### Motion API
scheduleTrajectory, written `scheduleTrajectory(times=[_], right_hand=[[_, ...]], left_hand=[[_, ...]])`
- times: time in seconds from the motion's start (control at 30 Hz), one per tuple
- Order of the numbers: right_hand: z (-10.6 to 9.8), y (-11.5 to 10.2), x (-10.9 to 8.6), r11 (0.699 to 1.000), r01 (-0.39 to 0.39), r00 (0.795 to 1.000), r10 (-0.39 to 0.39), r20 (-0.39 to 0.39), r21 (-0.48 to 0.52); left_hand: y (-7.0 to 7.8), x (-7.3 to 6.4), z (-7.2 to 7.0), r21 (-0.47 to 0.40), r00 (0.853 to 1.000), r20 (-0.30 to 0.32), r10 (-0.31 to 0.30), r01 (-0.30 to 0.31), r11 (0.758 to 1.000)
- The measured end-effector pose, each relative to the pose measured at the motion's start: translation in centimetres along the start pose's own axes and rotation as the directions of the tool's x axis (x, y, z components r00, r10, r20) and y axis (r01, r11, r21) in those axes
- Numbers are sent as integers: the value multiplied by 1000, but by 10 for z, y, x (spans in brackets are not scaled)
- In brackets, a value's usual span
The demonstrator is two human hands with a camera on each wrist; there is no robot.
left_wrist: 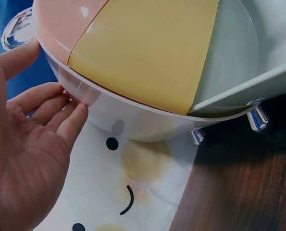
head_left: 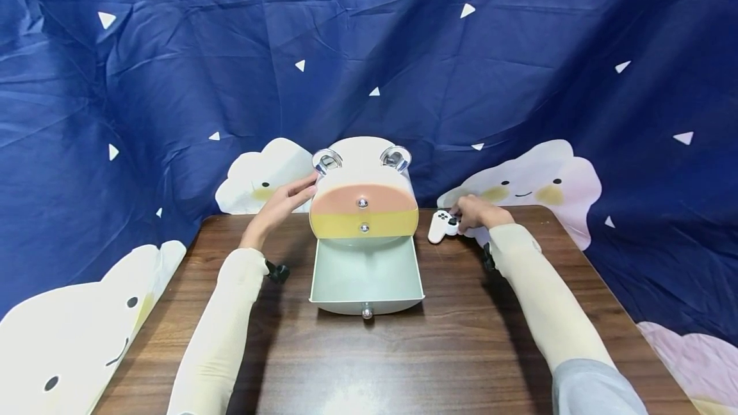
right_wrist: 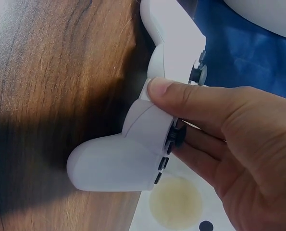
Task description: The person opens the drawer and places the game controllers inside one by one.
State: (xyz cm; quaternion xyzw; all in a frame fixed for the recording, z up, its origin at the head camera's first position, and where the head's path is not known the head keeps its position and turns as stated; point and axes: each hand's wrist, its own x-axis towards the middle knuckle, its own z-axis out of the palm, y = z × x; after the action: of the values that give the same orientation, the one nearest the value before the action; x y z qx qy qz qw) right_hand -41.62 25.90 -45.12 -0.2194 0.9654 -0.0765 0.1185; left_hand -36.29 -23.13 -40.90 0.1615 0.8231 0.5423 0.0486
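Observation:
A small rounded drawer box (head_left: 363,162) stands on the table, with two chrome ring-shaped eyes on top. Its pale green bottom drawer (head_left: 367,271) is pulled out, and nothing shows inside. The pink drawer (head_left: 340,200) and the yellow drawer (head_left: 334,225) above are closed. My left hand (head_left: 280,205) rests its fingertips on the box's left side, fingers loosely extended, as the left wrist view shows. Right of the box, my right hand (head_left: 480,211) pinches a white game controller (right_wrist: 116,161) by its middle, thumb on one face and fingers on the other.
The brown wooden table (head_left: 369,370) has its back edge against a dark blue cloth (head_left: 369,37) with white triangles and smiling clouds. The open drawer juts towards the front, with a round chrome knob (head_left: 367,312) at its front.

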Motion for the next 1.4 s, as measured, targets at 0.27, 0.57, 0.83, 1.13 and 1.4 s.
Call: scheduleTrajectory(times=[0.27,0.57,0.83,1.13,1.4], right_hand=[[0,2,-2,1000,-1,1000,1,1,-8],[-8,0,-13,999,10,1000,-11,-27,-37],[-18,-5,-22,997,19,998,-24,-63,-79],[-35,-17,-38,993,44,997,-51,-59,-107],[-46,-26,-53,988,61,993,-76,-96,-145]], left_hand=[[2,-2,1,9,1000,1,23,-23,1000],[-2,-2,2,-5,999,-1,36,-36,999],[-1,-3,2,9,999,3,41,-41,999],[0,-3,1,21,1000,-2,24,-23,999],[0,-4,3,1,1000,0,18,-18,1000]])
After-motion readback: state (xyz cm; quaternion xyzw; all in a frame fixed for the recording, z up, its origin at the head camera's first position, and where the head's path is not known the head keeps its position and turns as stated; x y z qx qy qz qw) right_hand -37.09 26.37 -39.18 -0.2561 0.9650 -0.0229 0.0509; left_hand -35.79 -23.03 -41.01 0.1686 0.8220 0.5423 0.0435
